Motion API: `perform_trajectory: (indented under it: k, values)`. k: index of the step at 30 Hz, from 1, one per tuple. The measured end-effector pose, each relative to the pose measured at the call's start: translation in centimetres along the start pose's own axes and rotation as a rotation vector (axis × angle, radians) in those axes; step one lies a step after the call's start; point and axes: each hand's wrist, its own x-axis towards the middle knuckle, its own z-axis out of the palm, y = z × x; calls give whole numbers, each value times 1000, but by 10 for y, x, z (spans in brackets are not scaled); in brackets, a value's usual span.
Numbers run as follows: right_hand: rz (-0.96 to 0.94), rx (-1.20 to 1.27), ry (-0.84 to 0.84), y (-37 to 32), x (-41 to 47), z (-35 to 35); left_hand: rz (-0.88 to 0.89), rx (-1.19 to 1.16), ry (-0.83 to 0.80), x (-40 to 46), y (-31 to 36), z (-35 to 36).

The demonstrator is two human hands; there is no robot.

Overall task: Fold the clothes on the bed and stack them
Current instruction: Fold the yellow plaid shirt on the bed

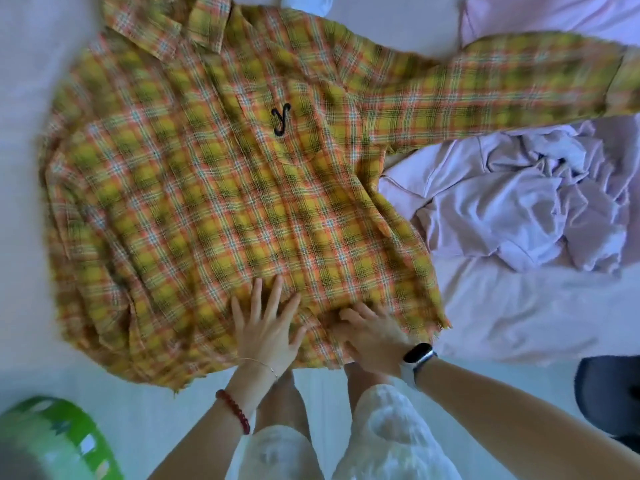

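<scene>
Both hands sit at the near hem of the plaid shirt (221, 174) spread on the bed (519, 306): left hand (266, 327) flat, fingers splayed, gripping nothing; right hand (370, 332) beside it, grip unclear. I'd smooth outward, then fold the sleeve (502, 84) far right inward.

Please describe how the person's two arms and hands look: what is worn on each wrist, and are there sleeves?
Both forearms are bare, with no sleeves in view. The left hand has two things at its wrist: a thin, pale chain bracelet and, further up the arm, a bracelet of dark red beads. The right hand has a smartwatch at its wrist, with a black oblong face and a white band.
</scene>
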Motion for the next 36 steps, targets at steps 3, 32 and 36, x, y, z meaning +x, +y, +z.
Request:
perform_trajectory:
  k: [3, 32, 36]
  values:
    - [-89, 156, 88, 8, -2, -8, -79, 16, -20, -10, 5, -1]
    - [1547, 1086, 1160, 357, 22, -201, 146, -35, 267, 326, 180, -253]
    - [1575, 1146, 1217, 374, 11, -191, 113, 54, 185, 355, 202, -267]
